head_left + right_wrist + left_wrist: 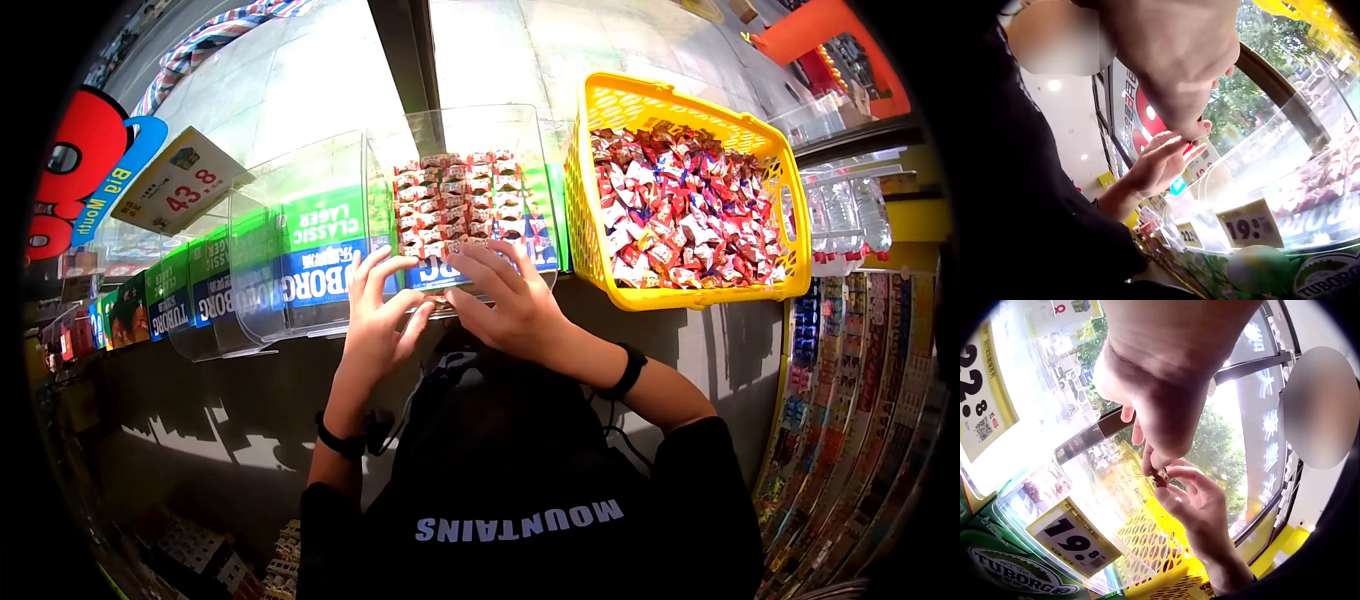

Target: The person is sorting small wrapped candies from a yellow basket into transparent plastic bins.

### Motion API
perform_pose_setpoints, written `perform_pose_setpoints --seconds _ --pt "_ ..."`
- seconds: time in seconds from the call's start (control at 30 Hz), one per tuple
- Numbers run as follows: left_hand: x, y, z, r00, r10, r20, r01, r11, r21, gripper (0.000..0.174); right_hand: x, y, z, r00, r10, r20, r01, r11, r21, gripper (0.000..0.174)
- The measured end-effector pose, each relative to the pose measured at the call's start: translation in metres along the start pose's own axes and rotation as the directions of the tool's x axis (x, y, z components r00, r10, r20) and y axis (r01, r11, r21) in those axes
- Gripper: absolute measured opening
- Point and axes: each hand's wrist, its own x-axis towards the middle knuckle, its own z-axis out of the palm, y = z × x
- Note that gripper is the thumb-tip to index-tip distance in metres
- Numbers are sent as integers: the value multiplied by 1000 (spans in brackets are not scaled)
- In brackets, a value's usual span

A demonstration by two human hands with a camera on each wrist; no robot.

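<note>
In the left wrist view a small red-brown wrapped candy (1160,477) is pinched between the fingertips of both hands, the left hand (1163,415) above and the right hand (1196,503) below. The head view has the left hand (378,312) and right hand (512,300) facing each other at the near edge of a clear bin (540,150). Inside that bin, similar candies (450,205) stand in stacked rows. The right wrist view shows the fingertips meeting, with the candy mostly hidden.
A yellow basket (700,298) heaped with loose wrapped candies stands right of the bin. Another clear bin (300,215) is at its left, with a price card (182,182) farther left. Green and blue beer cartons (175,300) lie beneath and beside the bins.
</note>
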Motion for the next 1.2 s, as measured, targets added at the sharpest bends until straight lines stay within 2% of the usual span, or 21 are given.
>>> perform_pose_setpoints --seconds 0.1,0.13,0.2,0.37,0.47,0.5,0.6,0.63,0.73,0.87,0.9,1.0,1.13,1.2 --pt "-17 -27 6 994 -97 -43 98 995 34 12 16 1 29 996 72 58 -74 997 34 23" --pt "-21 -35 4 993 -88 -76 97 989 115 18 18 3 41 992 97 77 -101 994 46 22" --pt "-29 -44 0 980 -159 -121 176 973 147 27 16 9 69 982 152 115 -161 985 64 22" --pt "-39 -51 -4 976 -171 -139 181 982 62 45 24 12 103 979 140 148 -150 987 55 26" --pt "-40 -52 -7 974 -176 -146 183 982 35 52 34 6 106 967 185 177 -199 978 64 33" --pt "-40 -53 -7 974 -177 -144 182 983 23 52 33 6 103 963 192 191 -209 975 74 41" --pt "-34 -47 -9 978 -172 -120 177 984 32 48 27 4 86 970 184 157 -199 976 84 41" --pt "-31 -44 -9 980 -164 -108 170 984 48 48 26 1 76 959 202 200 -219 973 69 39" --pt "-20 -34 -6 988 -131 -87 137 989 64 49 20 -8 36 972 151 180 -167 983 76 36" --pt "2 -16 4 997 -27 -70 30 999 43 52 8 -21 -28 969 161 185 -154 987 -53 39" --pt "7 -12 7 999 -14 -52 15 1000 17 50 4 -22 -41 977 168 134 -162 985 -54 40" --pt "25 4 16 999 43 -24 -43 999 2 50 -8 -22 -81 971 231 66 -215 959 -184 38" --pt "51 35 24 996 92 7 -92 995 -29 52 -34 4 -115 940 332 -83 -341 928 -152 37" --pt "69 55 26 991 135 6 -135 989 -57 50 -52 22 -134 925 367 -94 -379 901 -212 38"
